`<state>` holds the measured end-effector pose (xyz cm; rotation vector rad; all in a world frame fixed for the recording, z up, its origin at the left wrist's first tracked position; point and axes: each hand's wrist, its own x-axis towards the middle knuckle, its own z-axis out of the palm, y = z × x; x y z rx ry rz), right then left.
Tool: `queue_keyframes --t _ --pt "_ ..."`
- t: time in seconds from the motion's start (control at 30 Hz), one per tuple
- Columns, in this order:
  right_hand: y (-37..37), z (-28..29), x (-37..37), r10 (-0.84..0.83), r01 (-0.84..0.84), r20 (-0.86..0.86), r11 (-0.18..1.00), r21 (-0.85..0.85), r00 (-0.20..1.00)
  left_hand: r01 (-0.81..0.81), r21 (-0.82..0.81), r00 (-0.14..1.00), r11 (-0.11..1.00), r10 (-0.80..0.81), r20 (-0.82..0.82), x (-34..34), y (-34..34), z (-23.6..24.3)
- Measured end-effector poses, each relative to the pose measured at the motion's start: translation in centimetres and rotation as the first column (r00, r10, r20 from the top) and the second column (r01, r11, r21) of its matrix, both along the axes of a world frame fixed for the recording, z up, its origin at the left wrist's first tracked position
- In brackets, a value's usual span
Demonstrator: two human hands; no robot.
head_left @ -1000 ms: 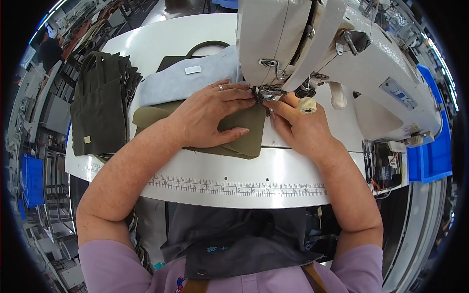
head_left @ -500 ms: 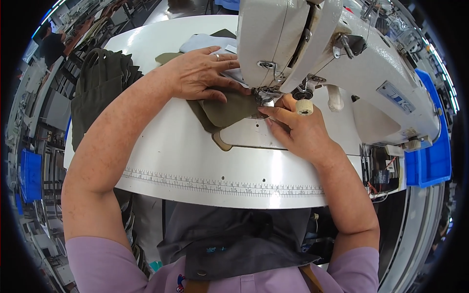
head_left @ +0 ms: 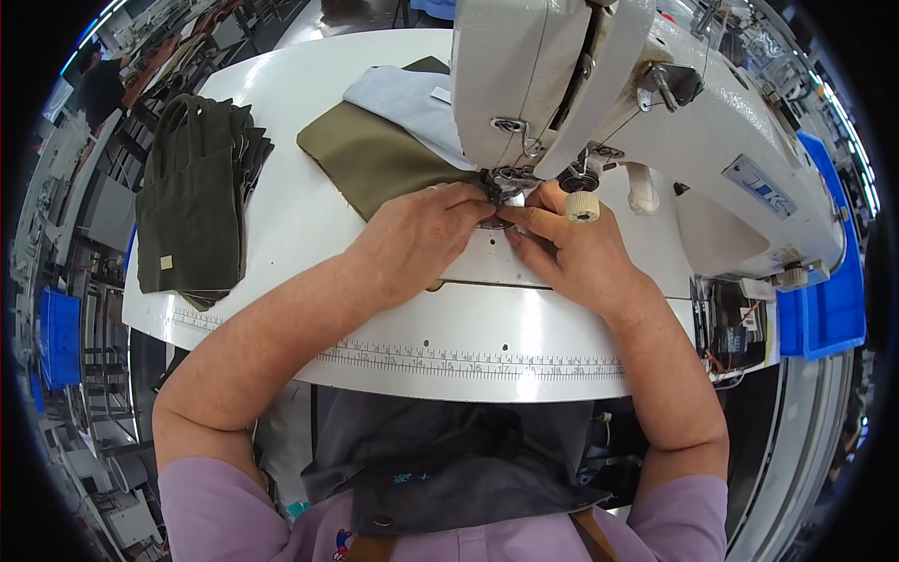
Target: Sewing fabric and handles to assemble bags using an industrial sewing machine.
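An olive-green fabric piece lies on the white machine table, its right end running under the presser foot of a sewing machine. My left hand is closed on the near edge of this fabric, just left of the presser foot, fingers pressed together. On the other side of the foot my right hand is closed, thumb and index finger near the left fingertips; what they pinch is hidden. Light grey-blue cloth with a small white tag rests over the fabric's far side.
A stack of dark olive sewn pieces sits at the table's left. The machine's arm spans the right side, with a blue bin beyond. A printed ruler strip runs along the near edge. A person is at the far left.
My left hand has come nearer, from atop the cloth to the fabric's near edge. The fabric's folded near corner no longer shows, and more of its far-left part is visible. My right hand stays put.
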<state>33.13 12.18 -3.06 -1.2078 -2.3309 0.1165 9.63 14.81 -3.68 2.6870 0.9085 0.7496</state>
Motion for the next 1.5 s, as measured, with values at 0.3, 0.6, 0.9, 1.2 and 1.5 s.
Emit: queue_keyframes --t 0.3,0.6,0.9,1.2,1.5 --pt "-0.2 0.1 -0.1 0.008 -0.008 0.018 1.0 0.006 1.0 0.152 0.094 0.985 0.984 -0.144 -0.093 -1.5 2.7 0.0" --pt "-0.1 -0.1 -0.1 0.006 -0.005 0.005 1.0 -0.009 1.0 0.095 0.1 0.995 0.99 -0.091 -0.051 -1.4 2.5 -0.3" --pt "0.2 0.5 0.8 -0.172 -0.031 -0.394 0.889 -0.457 0.903 0.069 0.081 0.995 0.994 -0.063 -0.074 -1.4 3.0 -0.3" --pt "1.2 -1.4 2.5 -0.07 -0.21 -0.735 0.936 -0.283 0.675 0.06 0.143 0.997 0.988 -0.052 -0.06 -1.1 3.2 -0.6" --pt "1.4 -1.5 1.8 -0.098 -0.144 -0.764 0.959 -0.243 0.637 0.054 0.12 0.997 0.991 -0.048 -0.053 -1.2 3.3 -0.8"
